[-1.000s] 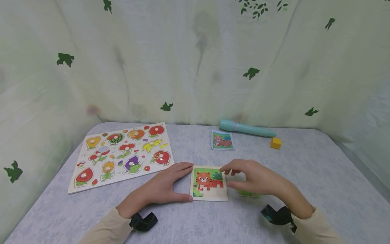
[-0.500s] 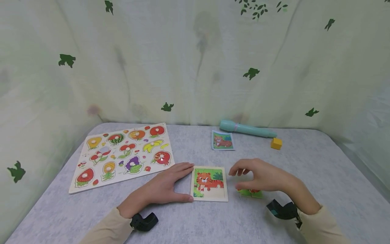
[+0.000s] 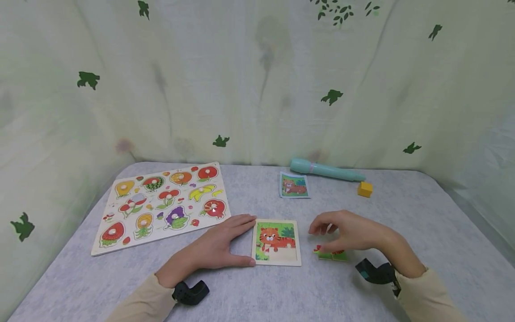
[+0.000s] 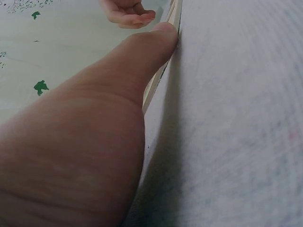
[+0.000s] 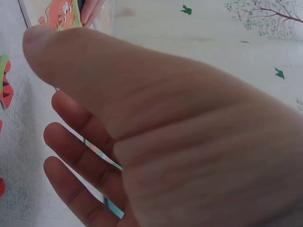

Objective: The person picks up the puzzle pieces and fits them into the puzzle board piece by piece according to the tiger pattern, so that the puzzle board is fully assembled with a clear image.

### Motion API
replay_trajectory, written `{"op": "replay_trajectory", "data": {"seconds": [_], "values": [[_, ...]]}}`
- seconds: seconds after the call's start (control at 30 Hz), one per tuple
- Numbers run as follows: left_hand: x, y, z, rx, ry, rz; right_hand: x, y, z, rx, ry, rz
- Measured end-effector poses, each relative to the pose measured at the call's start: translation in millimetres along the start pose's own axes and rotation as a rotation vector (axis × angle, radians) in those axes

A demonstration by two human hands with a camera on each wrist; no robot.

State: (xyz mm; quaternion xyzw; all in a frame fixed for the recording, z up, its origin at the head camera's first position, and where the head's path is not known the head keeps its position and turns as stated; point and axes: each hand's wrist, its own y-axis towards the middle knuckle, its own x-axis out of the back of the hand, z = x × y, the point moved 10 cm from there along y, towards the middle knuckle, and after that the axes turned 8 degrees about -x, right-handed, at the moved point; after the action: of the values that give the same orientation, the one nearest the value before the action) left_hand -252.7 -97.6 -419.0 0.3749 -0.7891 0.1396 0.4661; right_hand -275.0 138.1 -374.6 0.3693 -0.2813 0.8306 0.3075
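A small square wooden jigsaw board (image 3: 298, 250) with an orange tiger picture lies flat in the middle of the table in the head view. Bare wood shows at its lower right. Along its left side rests my left hand (image 3: 217, 243), fingertips at the upper corner and thumb at the lower one. My right hand (image 3: 348, 230) hovers to the right of the board, fingers loosely bent and nothing between them. Beneath its thumb lie several green and red jigsaw pieces (image 3: 339, 256), partly hidden by the hand. Some piece edges (image 5: 6, 92) show at the left of the right wrist view.
A large fruit peg puzzle (image 3: 187, 188) lies at the left, its near edge close to my left fingers. Toward the back are a tiger picture card (image 3: 294, 186), a turquoise flashlight-shaped object (image 3: 326, 170) and a yellow cube (image 3: 365, 189). A printed curtain (image 3: 241, 89) rises behind the table.
My right hand has drawn back from the board's right edge, moving right to above the loose pieces. More of the pieces shows now. The left hand and the board stay in place.
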Motion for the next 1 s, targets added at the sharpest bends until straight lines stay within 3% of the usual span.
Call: {"op": "replay_trajectory", "data": {"seconds": [0.7, 1.0], "values": [[-1.4, -1.1, 1.8, 0.021, -0.003, 0.011, -10.9, -1.9, -23.5, -0.137, 0.043, 0.104], [-1.5, -0.2, 1.6, 0.014, 0.009, 0.007, -14.6, -0.3, -21.3, -0.127, 0.052, 0.116]]}}
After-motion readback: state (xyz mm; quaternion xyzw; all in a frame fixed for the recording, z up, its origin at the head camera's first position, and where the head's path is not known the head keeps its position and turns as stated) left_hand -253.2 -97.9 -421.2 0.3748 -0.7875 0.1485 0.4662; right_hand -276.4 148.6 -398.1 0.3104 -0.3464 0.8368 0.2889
